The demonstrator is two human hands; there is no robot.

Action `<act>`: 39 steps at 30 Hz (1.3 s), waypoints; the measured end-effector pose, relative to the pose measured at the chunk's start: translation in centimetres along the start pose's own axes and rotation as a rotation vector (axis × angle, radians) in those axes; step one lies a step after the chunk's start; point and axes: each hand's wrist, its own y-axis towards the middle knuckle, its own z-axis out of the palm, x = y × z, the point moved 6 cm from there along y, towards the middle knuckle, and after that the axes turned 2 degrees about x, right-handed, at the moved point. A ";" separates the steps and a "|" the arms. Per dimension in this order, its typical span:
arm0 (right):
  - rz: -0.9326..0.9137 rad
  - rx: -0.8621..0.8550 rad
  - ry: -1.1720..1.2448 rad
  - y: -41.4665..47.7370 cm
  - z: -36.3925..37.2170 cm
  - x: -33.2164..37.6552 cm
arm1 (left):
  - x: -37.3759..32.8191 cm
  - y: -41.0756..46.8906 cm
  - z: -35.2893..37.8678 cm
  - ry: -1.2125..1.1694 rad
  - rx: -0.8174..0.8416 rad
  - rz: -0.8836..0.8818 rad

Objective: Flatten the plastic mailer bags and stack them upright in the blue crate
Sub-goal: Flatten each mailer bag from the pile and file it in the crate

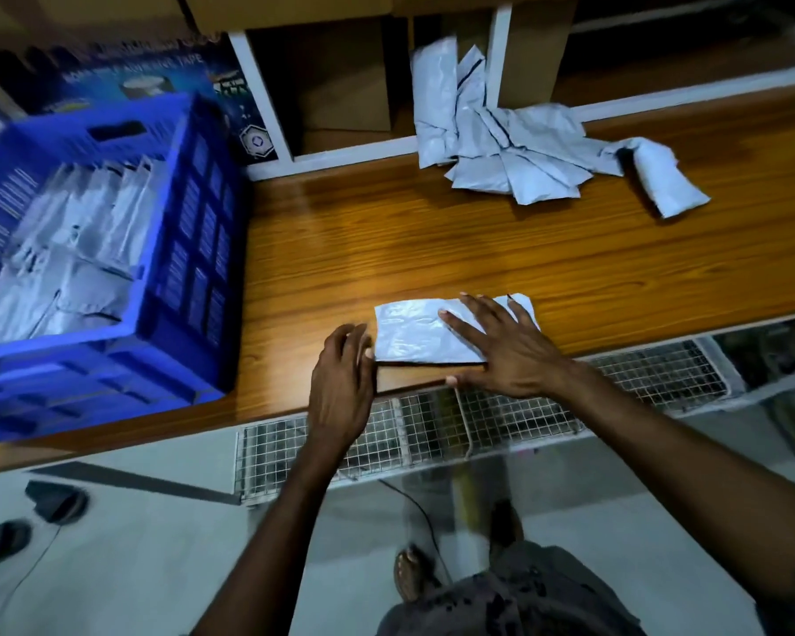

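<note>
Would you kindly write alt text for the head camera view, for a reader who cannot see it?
A person's right hand presses a grey plastic mailer bag flat on a wooden table, left hand at its left edge. A blue plastic crate of flattened bags stands left; crumpled grey bags lie behind.

so the crate [198, 241] on the left of the frame is bright blue with slatted sides, and the mailer bag [409, 332] at lower centre and the pile of bags [515, 149] upper right are the same pale silvery grey. The table [432, 241] is orange-brown wood grain, wire basket [501, 415] white square mesh, floor [157, 566] pale grey-green, box [111, 66] at upper left dark blue with white print
</note>
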 end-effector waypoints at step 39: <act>0.096 -0.329 0.308 17.2 -25.6 40.5 | 23.0 2.7 -40.9 0.384 -0.330 -0.173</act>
